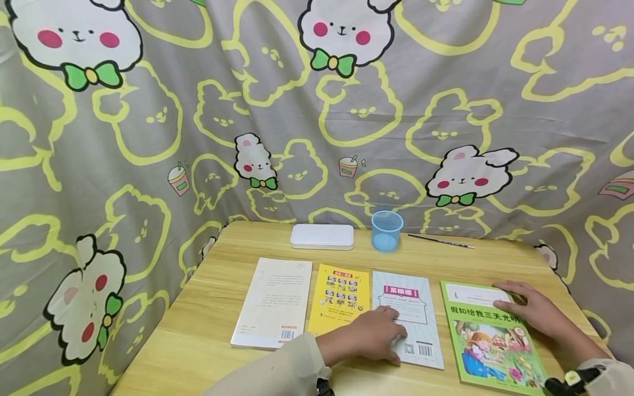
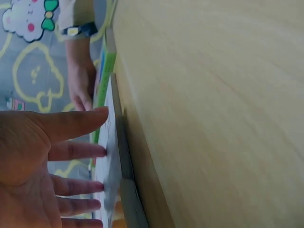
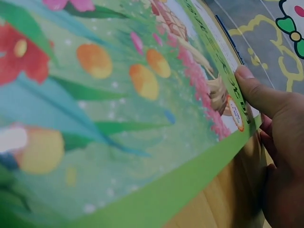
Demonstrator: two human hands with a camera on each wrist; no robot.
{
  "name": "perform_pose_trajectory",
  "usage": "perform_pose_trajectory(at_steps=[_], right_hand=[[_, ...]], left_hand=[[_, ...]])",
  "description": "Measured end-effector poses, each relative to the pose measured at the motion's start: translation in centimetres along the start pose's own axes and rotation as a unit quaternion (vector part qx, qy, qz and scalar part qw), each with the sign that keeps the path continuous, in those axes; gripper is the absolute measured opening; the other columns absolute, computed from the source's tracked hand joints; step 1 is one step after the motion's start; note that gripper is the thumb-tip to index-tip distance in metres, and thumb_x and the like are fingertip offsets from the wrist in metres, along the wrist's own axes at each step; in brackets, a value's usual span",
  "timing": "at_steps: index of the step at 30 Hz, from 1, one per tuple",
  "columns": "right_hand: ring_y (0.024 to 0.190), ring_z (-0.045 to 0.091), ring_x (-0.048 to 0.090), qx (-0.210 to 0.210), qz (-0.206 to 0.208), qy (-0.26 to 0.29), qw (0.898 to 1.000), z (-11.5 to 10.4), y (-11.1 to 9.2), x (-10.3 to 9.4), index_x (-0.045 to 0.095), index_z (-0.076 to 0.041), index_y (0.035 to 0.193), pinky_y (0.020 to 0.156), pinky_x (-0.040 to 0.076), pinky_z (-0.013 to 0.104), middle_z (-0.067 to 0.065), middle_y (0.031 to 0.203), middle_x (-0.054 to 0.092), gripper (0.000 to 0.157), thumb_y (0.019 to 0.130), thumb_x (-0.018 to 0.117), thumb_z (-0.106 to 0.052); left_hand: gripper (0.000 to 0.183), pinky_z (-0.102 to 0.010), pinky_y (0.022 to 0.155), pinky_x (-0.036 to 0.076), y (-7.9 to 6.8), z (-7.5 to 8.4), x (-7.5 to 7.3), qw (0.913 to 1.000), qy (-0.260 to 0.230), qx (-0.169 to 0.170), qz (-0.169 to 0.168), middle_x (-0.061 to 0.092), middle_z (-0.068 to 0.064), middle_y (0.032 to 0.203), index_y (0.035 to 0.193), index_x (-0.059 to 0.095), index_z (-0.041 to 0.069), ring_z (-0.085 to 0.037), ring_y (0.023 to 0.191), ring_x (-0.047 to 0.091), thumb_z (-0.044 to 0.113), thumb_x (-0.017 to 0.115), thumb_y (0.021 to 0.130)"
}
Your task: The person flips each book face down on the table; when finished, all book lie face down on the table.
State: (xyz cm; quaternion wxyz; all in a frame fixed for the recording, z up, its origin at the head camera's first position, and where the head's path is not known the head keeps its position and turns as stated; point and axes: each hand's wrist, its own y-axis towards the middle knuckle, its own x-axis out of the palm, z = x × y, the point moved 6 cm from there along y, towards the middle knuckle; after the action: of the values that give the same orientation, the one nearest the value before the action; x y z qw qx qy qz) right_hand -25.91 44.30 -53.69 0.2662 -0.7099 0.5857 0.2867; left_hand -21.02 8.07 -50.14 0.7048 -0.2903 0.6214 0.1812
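Note:
My left hand point(image 1: 371, 334) rests on the lower left part of a pale blue book point(image 1: 421, 300), its fingers spread and nearly straight. In the left wrist view the fingertips and thumb meet that book's cover. To the right lies a green picture-cover book point(image 1: 495, 349) showing a girl and flowers. My right hand point(image 1: 537, 311) grips its upper right edge. The right wrist view shows the thumb point(image 3: 254, 85) on the cover and the other fingers down at the book's side. A yellow book point(image 1: 324, 316) lies left of the pale blue one, partly behind the left hand.
Leftmost in the row of books is a cream-white book point(image 1: 274, 297). Along the table's back stand a white case point(image 1: 322, 235), a blue mesh cup point(image 1: 386, 234) and a thin dark pencil point(image 1: 441, 241). A patterned curtain point(image 1: 297, 110) encloses the wooden table point(image 1: 188, 330).

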Motion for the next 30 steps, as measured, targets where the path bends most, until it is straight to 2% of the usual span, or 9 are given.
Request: perform_pose_trajectory(at_steps=[3,9,13,22,30], right_hand=[[0.137,0.071,0.018,0.004,-0.002,-0.001,1.000,0.0,0.0,0.0,0.044,0.008,0.150,0.097,0.024,0.084,0.045,0.152,0.024,0.066,0.102,0.065,-0.032],[0.136,0.070,0.019,0.008,-0.002,-0.008,1.000,0.0,0.1,0.0,0.044,0.006,0.151,0.096,0.026,0.082,0.045,0.152,0.024,0.067,0.102,0.066,-0.034],[0.136,0.070,0.020,0.011,0.000,-0.013,1.000,0.2,0.1,0.0,0.045,0.006,0.151,0.096,0.026,0.082,0.045,0.152,0.022,0.067,0.102,0.066,-0.035],[0.136,0.070,0.019,0.006,0.002,-0.022,1.000,0.3,0.0,0.0,0.045,0.006,0.151,0.095,0.025,0.083,0.046,0.152,0.023,0.067,0.102,0.066,-0.035],[0.136,0.070,0.021,0.010,0.002,-0.030,1.000,0.4,0.1,0.0,0.045,0.005,0.152,0.094,0.027,0.082,0.045,0.152,0.024,0.068,0.102,0.065,-0.037]], left_hand=[[0.059,-0.027,0.116,0.038,0.5,1.1,0.1,0.9998,0.016,0.011,0.001,0.047,0.010,0.153,0.135,0.066,0.040,-0.012,0.144,0.041,0.065,0.077,0.082],[0.071,-0.027,0.122,0.028,1.6,3.4,0.5,0.9987,0.035,0.036,-0.010,0.034,0.012,0.163,0.150,0.050,0.039,-0.014,0.153,0.029,0.069,0.067,0.088],[0.076,-0.028,0.124,0.026,2.5,4.6,0.8,0.9985,0.040,0.037,-0.008,0.031,0.012,0.165,0.154,0.047,0.035,-0.014,0.155,0.024,0.072,0.062,0.089],[0.085,-0.031,0.126,0.021,4.3,6.5,1.3,0.9998,0.009,-0.005,-0.015,0.028,0.010,0.166,0.156,0.045,0.025,-0.011,0.157,0.016,0.077,0.055,0.090],[0.092,-0.030,0.126,0.020,5.3,7.4,2.2,0.9986,-0.006,-0.041,-0.032,0.016,0.010,0.171,0.159,0.039,0.025,-0.010,0.158,0.007,0.082,0.048,0.088]])
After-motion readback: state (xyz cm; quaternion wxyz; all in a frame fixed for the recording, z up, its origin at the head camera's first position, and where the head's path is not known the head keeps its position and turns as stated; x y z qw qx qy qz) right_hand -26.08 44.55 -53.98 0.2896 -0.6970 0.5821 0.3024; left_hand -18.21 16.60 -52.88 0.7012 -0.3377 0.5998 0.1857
